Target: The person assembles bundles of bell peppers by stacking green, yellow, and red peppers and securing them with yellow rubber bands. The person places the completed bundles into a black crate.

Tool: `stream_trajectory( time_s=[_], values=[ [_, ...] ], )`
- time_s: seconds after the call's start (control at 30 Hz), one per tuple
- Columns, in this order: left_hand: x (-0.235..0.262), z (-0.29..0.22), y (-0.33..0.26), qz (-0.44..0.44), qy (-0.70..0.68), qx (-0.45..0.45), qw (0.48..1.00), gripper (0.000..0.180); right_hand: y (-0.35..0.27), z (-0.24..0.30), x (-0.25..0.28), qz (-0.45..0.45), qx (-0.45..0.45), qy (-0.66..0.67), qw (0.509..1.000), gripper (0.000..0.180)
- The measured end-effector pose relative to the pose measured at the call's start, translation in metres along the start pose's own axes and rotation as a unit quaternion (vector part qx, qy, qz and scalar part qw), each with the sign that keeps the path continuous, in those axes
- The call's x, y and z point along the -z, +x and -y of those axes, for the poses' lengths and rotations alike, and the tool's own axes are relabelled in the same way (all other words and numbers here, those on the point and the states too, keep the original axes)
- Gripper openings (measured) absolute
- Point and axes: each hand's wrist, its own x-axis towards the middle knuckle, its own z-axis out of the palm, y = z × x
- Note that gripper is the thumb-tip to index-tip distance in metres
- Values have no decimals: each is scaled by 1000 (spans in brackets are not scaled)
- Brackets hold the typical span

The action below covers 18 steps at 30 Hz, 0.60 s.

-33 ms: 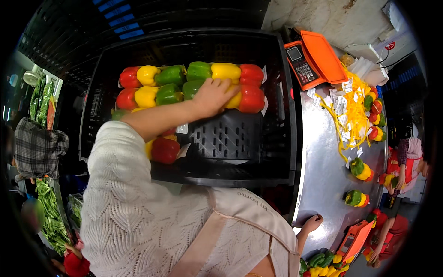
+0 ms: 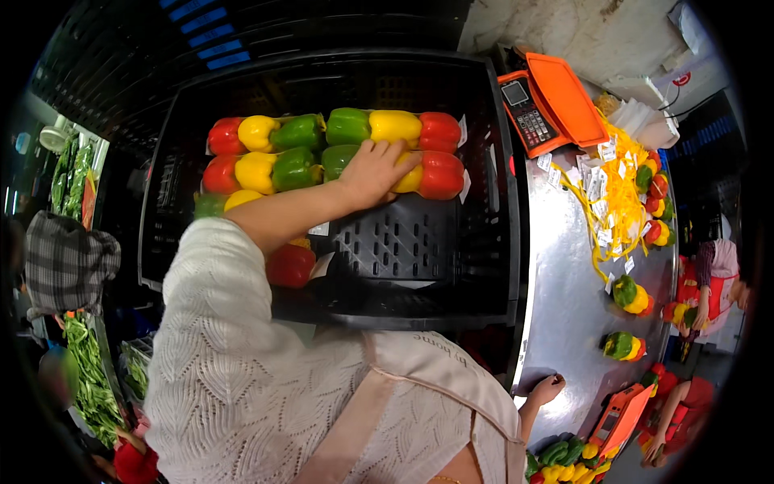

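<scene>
A black plastic crate (image 2: 500,202) holds two rows of wrapped packs of red, yellow and green peppers (image 2: 278,149) along its far side. My left hand (image 2: 372,171), at the end of a white knitted sleeve, reaches into the crate and lies curled over the right-hand pepper pack (image 2: 435,176) of the nearer row, covering its green and yellow peppers. More peppers (image 2: 290,264) lie partly hidden under my forearm. My right hand (image 2: 547,390) rests with nothing in it on the edge of the steel table (image 2: 564,306) to the right of the crate.
An orange scale (image 2: 548,101) stands at the table's far end, beside a heap of yellow ties and labels (image 2: 621,194). Loose pepper packs (image 2: 633,294) lie on the table. People in red (image 2: 701,282) work at the right. Leafy greens (image 2: 89,379) lie at the left.
</scene>
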Motion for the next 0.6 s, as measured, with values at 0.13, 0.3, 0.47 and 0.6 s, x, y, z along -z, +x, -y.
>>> stream_trajectory(
  time_s=[0.13, 0.3, 0.47, 0.6],
  values=[
    [-10, 6, -1, -97, 31, -17, 995, 92, -2, 4, -5, -20, -18, -29, 999, 33],
    [-12, 0, -1, -75, 35, 1, 997, 94, -9, 4, -18, -86, -3, -16, 996, 29],
    [7, -13, 6, -74, -20, -41, 996, 98, -20, 23, -21, -137, -47, -13, 989, 21],
    [69, -4, 49, -147, -134, 44, 979, 69, -23, 39, 5, -66, -6, -15, 998, 18]
  ],
)
